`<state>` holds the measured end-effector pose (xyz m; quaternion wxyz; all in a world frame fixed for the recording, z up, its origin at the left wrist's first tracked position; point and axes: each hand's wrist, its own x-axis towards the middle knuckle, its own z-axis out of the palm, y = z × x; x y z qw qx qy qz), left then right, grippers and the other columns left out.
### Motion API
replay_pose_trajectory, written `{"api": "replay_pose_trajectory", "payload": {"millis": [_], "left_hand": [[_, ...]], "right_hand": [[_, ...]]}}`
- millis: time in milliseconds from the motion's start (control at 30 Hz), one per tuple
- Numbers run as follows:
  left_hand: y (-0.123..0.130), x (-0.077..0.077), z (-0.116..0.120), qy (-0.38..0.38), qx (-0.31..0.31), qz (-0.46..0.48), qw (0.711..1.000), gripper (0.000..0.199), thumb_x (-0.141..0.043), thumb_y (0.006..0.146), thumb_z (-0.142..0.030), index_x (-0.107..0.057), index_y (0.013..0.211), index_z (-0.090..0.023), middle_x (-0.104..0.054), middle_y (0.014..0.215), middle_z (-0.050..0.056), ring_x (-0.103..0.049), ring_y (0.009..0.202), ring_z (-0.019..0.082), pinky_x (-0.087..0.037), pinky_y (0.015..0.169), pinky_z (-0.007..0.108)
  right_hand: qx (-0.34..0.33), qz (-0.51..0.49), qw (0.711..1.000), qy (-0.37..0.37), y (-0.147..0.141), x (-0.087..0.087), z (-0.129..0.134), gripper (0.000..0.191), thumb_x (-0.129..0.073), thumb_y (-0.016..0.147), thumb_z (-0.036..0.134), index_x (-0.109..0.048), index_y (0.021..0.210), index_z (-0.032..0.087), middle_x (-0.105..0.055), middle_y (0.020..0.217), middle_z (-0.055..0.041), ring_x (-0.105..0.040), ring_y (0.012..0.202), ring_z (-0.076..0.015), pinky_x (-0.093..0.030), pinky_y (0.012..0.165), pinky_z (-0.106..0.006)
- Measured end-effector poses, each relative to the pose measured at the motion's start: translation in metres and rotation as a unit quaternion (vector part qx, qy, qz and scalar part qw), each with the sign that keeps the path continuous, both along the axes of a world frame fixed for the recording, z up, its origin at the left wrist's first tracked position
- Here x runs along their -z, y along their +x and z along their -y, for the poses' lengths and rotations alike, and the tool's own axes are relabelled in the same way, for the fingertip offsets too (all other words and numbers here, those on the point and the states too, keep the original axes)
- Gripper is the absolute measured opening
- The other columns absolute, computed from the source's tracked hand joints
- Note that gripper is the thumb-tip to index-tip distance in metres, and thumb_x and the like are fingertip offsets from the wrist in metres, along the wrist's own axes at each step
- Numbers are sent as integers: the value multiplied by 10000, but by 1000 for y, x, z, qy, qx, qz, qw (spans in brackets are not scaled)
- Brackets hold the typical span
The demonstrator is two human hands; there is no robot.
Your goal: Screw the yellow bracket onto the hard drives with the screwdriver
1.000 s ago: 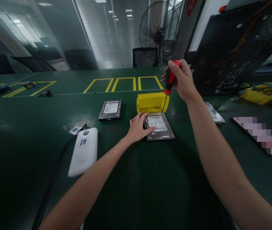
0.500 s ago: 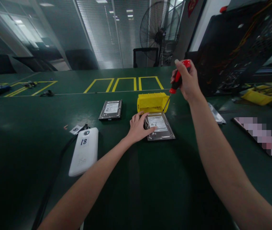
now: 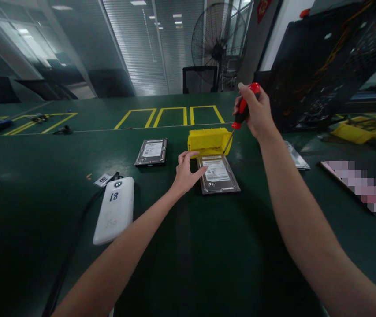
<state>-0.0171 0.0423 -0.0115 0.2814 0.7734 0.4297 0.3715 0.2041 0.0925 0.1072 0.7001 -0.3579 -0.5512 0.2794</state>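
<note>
My right hand (image 3: 255,110) is wrapped round the red and black handle of a screwdriver (image 3: 241,112). The shaft slants down to the far right corner of a hard drive (image 3: 222,182), which lies flat, label up. My left hand (image 3: 186,174) is open at the drive's left edge, thumb and fingers apart. Its thumb tip overlaps the label's edge; whether it presses there I cannot tell. Directly behind the drive a yellow plastic bin (image 3: 207,140) rests with its opening facing me. The screwdriver's tip is too small to make out.
A second hard drive (image 3: 151,152) lies to the left. Nearer stands a white power bank (image 3: 115,211) marked 18, with a black cable. At right are a silvery packet (image 3: 295,156), a blurred-out phone-like slab (image 3: 356,185), a yellow tray (image 3: 358,131) and a black computer case (image 3: 320,75).
My left hand has drawn back slightly to the left, its thumb uncovering more of the drive's label. The screwdriver stays at the same corner. The whole view has shifted a little.
</note>
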Motion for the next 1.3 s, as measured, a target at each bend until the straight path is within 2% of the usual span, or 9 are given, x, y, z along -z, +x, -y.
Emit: {"api": "replay_pose_trajectory", "payload": {"millis": [200,433,633,1067,1300], "left_hand": [[0,-1,1,-14,13,-10,1000,498,-568,767,-452,-394,1198,-272,-329,1256,73,-343,1241,255,-256,1051,494],[0,-1,-2,6,25,28,999,442,-575,766,-389,-432,1161,-250,-362,1196,69,-370,1213,236,-293,1040,439],[0,-1,-3,-19,42,17,999,439,-550,782,-413,-413,1176,-274,-391,1198,59,-389,1202,242,-279,1035,477],[0,-5,1,-19,44,-19,999,498,-548,770,-461,-389,1212,-296,-368,1284,62,-353,1249,254,-249,1051,491],[2,-7,4,-2,43,-82,996,502,-498,800,-463,-356,1247,-283,-399,1342,62,-297,1294,276,-234,1033,524]], "right_hand": [[-4,-8,1000,4,-1,-1,2,267,-639,720,449,-469,757,246,-501,576,50,-475,464,-84,-423,453,-244],[0,4,1000,-1,-3,-1,2,289,-630,721,462,-449,757,240,-500,572,54,-474,451,-82,-413,444,-243],[2,12,1000,-7,-3,-1,3,287,-637,711,482,-460,741,258,-498,590,48,-478,471,-83,-439,461,-238],[4,10,1000,-1,-5,-2,3,312,-638,695,508,-463,757,257,-491,581,59,-479,462,-86,-436,462,-251],[-37,39,999,-3,-6,0,4,350,-439,742,666,-489,900,358,-546,660,28,-577,608,-156,-450,478,-308]]}}
